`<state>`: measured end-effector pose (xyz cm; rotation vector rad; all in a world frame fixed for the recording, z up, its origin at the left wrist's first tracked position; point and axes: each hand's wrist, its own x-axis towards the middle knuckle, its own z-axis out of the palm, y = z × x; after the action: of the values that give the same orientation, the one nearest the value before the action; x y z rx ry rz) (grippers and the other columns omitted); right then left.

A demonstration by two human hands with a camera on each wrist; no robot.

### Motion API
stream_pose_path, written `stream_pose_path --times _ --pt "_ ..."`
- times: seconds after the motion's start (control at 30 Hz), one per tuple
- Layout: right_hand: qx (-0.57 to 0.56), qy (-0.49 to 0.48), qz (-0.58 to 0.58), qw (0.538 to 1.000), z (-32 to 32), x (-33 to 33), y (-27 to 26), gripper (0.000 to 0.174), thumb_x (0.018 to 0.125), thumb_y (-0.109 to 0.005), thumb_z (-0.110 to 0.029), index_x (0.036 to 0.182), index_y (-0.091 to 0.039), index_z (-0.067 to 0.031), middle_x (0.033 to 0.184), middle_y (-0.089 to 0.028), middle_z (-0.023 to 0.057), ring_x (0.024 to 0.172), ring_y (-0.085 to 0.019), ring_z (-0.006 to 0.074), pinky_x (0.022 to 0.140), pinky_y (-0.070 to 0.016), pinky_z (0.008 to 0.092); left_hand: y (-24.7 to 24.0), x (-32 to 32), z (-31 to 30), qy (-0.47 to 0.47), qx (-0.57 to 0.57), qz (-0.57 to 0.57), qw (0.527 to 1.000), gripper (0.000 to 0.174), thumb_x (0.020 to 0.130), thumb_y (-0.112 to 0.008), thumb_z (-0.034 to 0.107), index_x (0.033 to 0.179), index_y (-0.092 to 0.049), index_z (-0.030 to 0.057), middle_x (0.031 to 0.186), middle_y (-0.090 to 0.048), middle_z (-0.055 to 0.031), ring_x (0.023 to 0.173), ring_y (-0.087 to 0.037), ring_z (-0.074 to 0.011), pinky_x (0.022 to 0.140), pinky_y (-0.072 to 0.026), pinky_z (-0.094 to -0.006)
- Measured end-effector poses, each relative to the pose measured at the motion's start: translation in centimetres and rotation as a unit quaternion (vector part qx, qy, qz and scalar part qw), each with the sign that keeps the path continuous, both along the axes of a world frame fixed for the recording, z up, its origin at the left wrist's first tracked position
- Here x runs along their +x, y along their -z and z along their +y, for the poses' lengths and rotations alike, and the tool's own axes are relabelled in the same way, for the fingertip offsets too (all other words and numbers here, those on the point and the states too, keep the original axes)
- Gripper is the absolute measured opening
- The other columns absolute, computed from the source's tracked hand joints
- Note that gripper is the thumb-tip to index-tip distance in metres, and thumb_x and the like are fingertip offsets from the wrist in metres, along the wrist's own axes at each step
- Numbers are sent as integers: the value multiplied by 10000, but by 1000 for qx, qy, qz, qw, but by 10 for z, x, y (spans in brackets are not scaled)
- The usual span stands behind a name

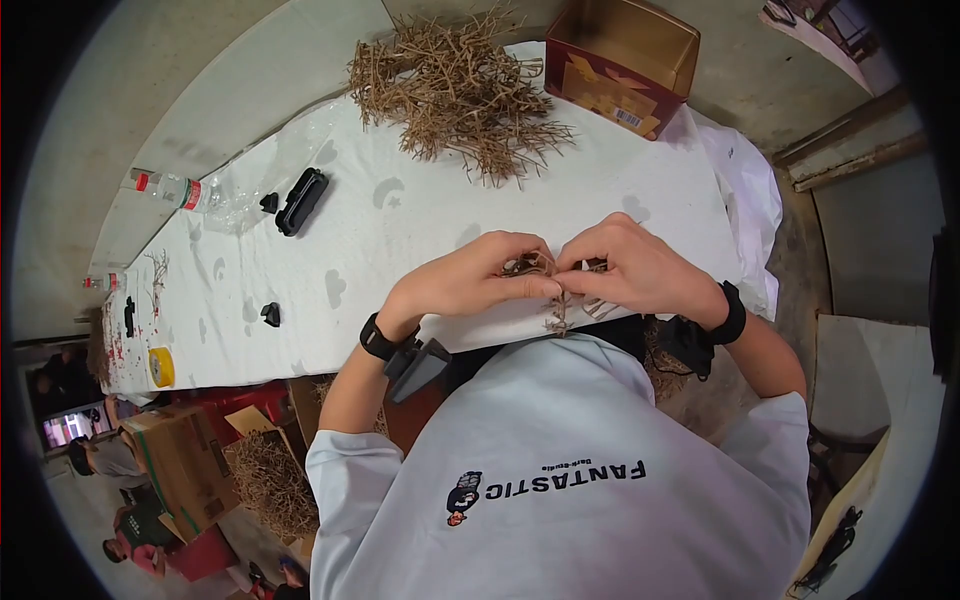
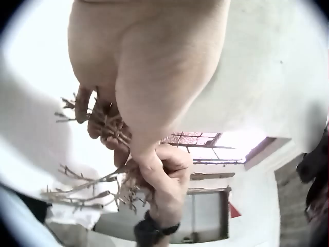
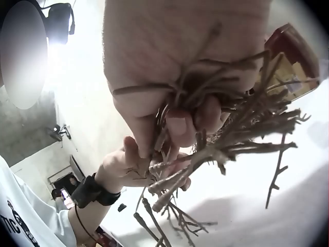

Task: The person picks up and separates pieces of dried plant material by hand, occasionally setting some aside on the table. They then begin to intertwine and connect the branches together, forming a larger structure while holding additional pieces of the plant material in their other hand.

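So the left hand (image 1: pixel 470 282) and right hand (image 1: pixel 640 268) both pinch a little bunch of twigs (image 1: pixel 541 267), fingers curled, at the near edge of the table (image 1: pixel 400 225). Bigger twig pile (image 1: pixel 460 90) sits at the far edge.

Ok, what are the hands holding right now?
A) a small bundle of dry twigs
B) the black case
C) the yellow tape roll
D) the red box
A: the left hand and right hand both pinch the bundle of dry twigs at the near edge of the table; the black case, yellow tape roll and red box lie apart from them.
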<state>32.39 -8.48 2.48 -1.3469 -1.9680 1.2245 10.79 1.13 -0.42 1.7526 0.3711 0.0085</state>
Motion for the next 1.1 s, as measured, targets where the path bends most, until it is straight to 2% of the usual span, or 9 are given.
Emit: stream_pose_path --times 0.23,0.37,0.47,0.5,0.6,0.9,0.97,1.03,1.1 --pt "33 27 -28 999 -1 0 -4 134 875 -689 -115 861 -723 14 679 -670 129 568 -625 232 565 -458 318 22 -4 -8 -85 -168 -88 978 218 972 -672 178 1042 -670 -28 940 -685 -27 869 -577 -102 823 -474 -271" --pt "66 11 -79 995 -4 -1 -5 177 893 -691 -150 847 -714 19 653 -657 131 549 -605 231 564 -453 326 18 -3 -19 -110 -98 -79 986 208 981 -651 182 1002 -654 -24 825 -654 -63 772 -579 -129 751 -467 -263" --pt "2 -47 -63 997 -3 1 -15 211 913 -680 -180 842 -706 17 642 -647 130 537 -574 251 562 -442 347 2 -10 -22 -30 171 -33 984 234 990 -606 218 902 -633 2 745 -658 -133 631 -619 -282 597 -462 -364" --pt "1 -47 -62 997 -3 2 -15 211 913 -680 -180 842 -706 17 642 -647 130 537 -574 251 562 -442 347 2 -12 -24 -30 170 -32 984 234 990 -606 218 902 -633 2 745 -658 -133 631 -619 -282 597 -462 -364" --pt "-81 -90 -37 992 -1 4 -16 219 926 -668 -188 854 -701 16 642 -643 129 524 -549 258 559 -431 359 2 -19 -29 42 379 -45 923 195 969 -579 185 858 -596 26 689 -619 -147 606 -589 -369 546 -450 -426" --pt "-110 -151 -78 979 6 15 -28 226 940 -649 -161 842 -689 39 605 -620 108 547 -580 203 566 -445 321 7 -47 -19 50 406 -12 913 27 831 -599 29 849 -580 23 730 -635 -113 641 -615 -344 559 -463 -419" --pt "-129 -89 -103 982 3 47 -31 218 950 -644 -143 843 -682 43 614 -630 76 571 -591 156 577 -457 286 29 -87 13 -61 397 -36 915 29 862 -592 30 838 -585 15 745 -619 -153 629 -574 -353 575 -449 -403" --pt "-140 -52 -116 982 6 59 -28 214 955 -642 -134 843 -679 45 618 -635 60 583 -597 132 582 -463 268 14 -113 27 -152 335 152 917 175 954 -571 120 823 -614 13 665 -571 -146 613 -583 -282 586 -431 -370" --pt "-138 6 20 990 10 63 -14 200 967 -638 -127 860 -676 38 648 -647 36 590 -589 93 579 -462 239 13 -106 21 -188 262 107 941 183 950 -590 129 809 -587 13 651 -532 -126 608 -538 -249 587 -411 -350"
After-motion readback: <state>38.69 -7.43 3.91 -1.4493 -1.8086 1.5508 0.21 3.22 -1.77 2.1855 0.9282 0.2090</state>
